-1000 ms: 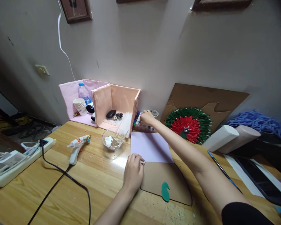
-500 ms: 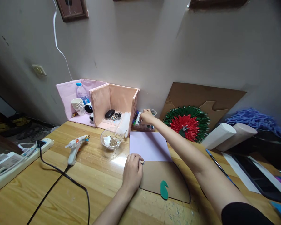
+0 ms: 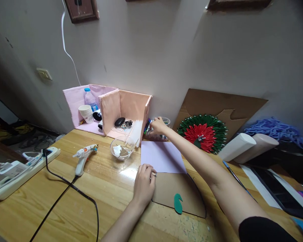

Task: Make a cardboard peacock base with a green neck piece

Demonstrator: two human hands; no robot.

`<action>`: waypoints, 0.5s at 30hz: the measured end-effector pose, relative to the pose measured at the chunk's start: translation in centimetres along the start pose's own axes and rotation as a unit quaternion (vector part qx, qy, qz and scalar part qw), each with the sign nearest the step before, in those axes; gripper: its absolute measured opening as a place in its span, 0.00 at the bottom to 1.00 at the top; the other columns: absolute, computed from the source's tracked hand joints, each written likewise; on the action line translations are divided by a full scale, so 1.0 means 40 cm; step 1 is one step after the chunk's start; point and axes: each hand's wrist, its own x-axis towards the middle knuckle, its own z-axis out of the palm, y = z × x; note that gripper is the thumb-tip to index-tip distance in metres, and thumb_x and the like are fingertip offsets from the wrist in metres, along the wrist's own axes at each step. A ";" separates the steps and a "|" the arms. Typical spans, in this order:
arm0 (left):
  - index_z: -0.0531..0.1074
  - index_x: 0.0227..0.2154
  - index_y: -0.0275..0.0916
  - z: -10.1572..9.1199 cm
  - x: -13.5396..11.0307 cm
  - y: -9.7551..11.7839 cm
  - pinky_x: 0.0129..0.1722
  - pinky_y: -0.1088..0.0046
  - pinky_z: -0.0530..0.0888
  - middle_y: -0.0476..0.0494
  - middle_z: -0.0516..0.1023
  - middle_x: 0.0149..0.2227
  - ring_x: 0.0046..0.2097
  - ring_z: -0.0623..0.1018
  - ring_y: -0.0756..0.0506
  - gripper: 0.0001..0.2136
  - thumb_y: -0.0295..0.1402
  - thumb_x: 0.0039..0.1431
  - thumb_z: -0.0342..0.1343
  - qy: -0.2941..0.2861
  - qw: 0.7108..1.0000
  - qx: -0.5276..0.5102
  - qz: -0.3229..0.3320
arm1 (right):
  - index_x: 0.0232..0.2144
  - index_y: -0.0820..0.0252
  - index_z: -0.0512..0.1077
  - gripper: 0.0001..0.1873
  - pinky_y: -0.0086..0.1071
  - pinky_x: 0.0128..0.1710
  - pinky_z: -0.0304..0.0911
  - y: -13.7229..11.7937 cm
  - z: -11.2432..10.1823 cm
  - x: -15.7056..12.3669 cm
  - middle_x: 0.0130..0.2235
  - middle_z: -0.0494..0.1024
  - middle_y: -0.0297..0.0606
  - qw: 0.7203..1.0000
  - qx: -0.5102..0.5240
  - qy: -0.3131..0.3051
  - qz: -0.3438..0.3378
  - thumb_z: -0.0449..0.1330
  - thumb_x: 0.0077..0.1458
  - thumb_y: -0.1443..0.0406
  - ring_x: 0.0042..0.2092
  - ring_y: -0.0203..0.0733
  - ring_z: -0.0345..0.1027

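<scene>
My left hand (image 3: pixel 144 183) rests at the left edge of a brown cardboard piece (image 3: pixel 171 188) with a dark outlined curve. Its fingers are curled together beside the corner of a lilac paper sheet (image 3: pixel 163 156); anything under them is hidden. A green cut-out shape (image 3: pixel 178 203) lies across the cardboard's lower edge. My right arm stretches over the sheet, and my right hand (image 3: pixel 158 127) is down among several markers (image 3: pixel 146 125) in a holder by the wall. Its fingers are bent in a pinch, and what is between them cannot be made out.
Left stand a glue gun (image 3: pixel 84 158) with its black cord, a power strip (image 3: pixel 25 174) and a clear bowl (image 3: pixel 122 148). Pink and peach boxes (image 3: pixel 109 114) stand behind. Toward the right are a red-green flower craft (image 3: pixel 202 134), white rolls (image 3: pixel 238 147) and a blue brush (image 3: pixel 236 176).
The view has shifted slightly, so everything sits a little farther right. My right hand stays at the markers with its fingers slightly moved; my left hand stays on the cardboard edge.
</scene>
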 end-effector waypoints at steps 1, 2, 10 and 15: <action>0.69 0.31 0.39 0.000 0.000 0.000 0.44 0.65 0.66 0.44 0.70 0.37 0.44 0.68 0.44 0.11 0.19 0.55 0.43 0.000 1.000 0.000 0.000 | 0.39 0.62 0.77 0.20 0.42 0.46 0.44 0.001 -0.001 -0.003 0.35 0.78 0.49 1.000 0.009 0.005 0.001 0.60 0.45 0.58 0.44 0.53 0.60; 0.69 0.31 0.39 0.000 0.000 0.001 0.44 0.65 0.66 0.44 0.70 0.37 0.44 0.68 0.44 0.11 0.19 0.55 0.43 -0.001 1.000 -0.001 0.000 | 0.40 0.61 0.76 0.19 0.42 0.46 0.44 0.003 -0.003 -0.005 0.35 0.78 0.47 1.000 0.020 0.008 0.002 0.58 0.47 0.58 0.44 0.52 0.60; 0.69 0.31 0.39 -0.004 0.001 0.005 0.43 0.65 0.67 0.44 0.71 0.36 0.42 0.69 0.44 0.11 0.19 0.54 0.43 0.001 1.000 -0.017 0.005 | 0.34 0.61 0.76 0.12 0.31 0.40 0.55 0.018 -0.069 -0.115 0.33 0.78 0.40 0.993 0.113 0.021 -0.003 0.53 0.55 0.65 0.39 0.41 0.66; 0.71 0.39 0.40 -0.011 -0.001 0.024 0.46 0.64 0.67 0.43 0.73 0.39 0.45 0.70 0.44 0.13 0.26 0.61 0.41 -0.022 0.994 -0.106 0.005 | 0.36 0.55 0.76 0.10 0.35 0.41 0.63 -0.051 -0.087 -0.379 0.36 0.76 0.40 0.949 0.251 0.189 0.014 0.55 0.56 0.62 0.42 0.43 0.66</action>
